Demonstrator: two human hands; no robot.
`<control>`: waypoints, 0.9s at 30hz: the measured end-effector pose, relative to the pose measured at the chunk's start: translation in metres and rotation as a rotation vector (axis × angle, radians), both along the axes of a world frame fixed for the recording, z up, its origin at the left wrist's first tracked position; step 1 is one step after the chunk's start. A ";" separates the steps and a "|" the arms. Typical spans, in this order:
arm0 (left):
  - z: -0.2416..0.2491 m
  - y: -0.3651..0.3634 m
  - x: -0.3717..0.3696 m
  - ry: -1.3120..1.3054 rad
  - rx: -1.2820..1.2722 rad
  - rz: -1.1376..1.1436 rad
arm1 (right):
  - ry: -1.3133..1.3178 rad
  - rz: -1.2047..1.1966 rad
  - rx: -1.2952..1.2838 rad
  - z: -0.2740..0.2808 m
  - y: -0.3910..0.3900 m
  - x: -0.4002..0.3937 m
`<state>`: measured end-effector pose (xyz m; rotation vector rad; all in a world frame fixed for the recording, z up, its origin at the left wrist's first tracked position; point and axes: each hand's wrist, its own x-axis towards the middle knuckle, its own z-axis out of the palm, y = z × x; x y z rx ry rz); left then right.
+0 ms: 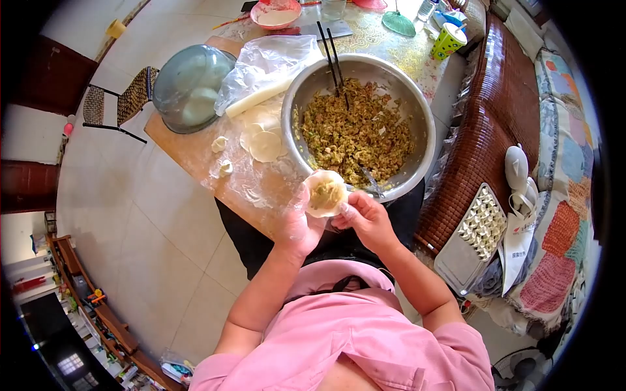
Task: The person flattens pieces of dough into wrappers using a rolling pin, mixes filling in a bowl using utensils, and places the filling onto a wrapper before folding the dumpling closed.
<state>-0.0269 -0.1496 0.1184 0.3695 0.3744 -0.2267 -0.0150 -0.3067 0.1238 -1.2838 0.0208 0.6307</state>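
A round dumpling wrapper (325, 193) with a patch of filling in its middle lies in my left hand (301, 221), whose fingers curl up under and around it. My right hand (365, 218) pinches the wrapper's right edge. Just beyond both hands stands a big steel bowl (427, 124) of chopped filling (355, 130), with black chopsticks (330, 55) stuck upright in it and a spoon handle (373, 182) at its near rim. Left of the bowl, flat wrappers (265, 146) and small dough lumps (225, 167) rest on the floured board (195, 156).
A rolling pin (261, 98), a plastic bag (267, 65) and a dark glass bowl (189, 88) occupy the board's far side. A red bowl of flour (275, 14) and a green patterned cup (448, 42) stand farther back. Right, a tray of dumplings (484, 225) lies on the brown sofa (502, 85).
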 end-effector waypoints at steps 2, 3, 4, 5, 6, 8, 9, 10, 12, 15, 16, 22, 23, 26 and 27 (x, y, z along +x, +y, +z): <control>0.000 -0.003 0.001 -0.073 0.128 0.017 | -0.090 -0.108 0.000 0.006 0.004 0.001; 0.001 -0.005 0.000 -0.072 0.129 0.015 | -0.089 -0.110 0.000 0.006 0.005 0.002; 0.002 -0.007 -0.002 -0.090 0.210 0.029 | -0.183 -0.050 -0.060 0.006 0.006 0.004; 0.003 -0.009 -0.003 -0.109 0.290 0.044 | -0.278 0.010 -0.121 0.006 0.006 0.005; 0.003 -0.011 -0.003 -0.110 0.290 0.043 | -0.278 0.009 -0.121 0.007 0.009 0.005; 0.003 -0.012 -0.004 -0.134 0.385 0.044 | -0.349 -0.030 -0.137 0.011 0.017 0.005; 0.003 -0.013 -0.004 -0.132 0.385 0.048 | -0.349 -0.027 -0.136 0.010 0.019 0.005; 0.004 -0.014 -0.005 -0.104 0.456 0.053 | -0.316 -0.044 -0.085 0.009 0.020 0.004; 0.003 -0.014 -0.008 -0.074 0.526 0.056 | -0.281 -0.062 -0.037 0.006 0.021 0.004; -0.002 -0.010 -0.010 -0.040 0.699 -0.049 | -0.263 -0.018 0.043 0.006 0.019 0.005; -0.004 -0.010 -0.009 -0.090 0.776 -0.028 | -0.183 -0.027 0.075 0.010 0.019 0.005; -0.010 -0.005 -0.008 -0.152 0.702 -0.024 | -0.254 -0.047 0.044 0.002 0.020 0.007; -0.010 -0.005 -0.008 -0.164 0.634 -0.009 | -0.279 -0.042 0.018 0.001 0.019 0.007; -0.002 -0.007 -0.006 -0.225 0.844 -0.055 | -0.298 -0.032 -0.006 0.003 0.018 0.008; 0.001 -0.008 -0.006 -0.225 0.845 -0.055 | -0.298 -0.031 -0.005 0.004 0.019 0.008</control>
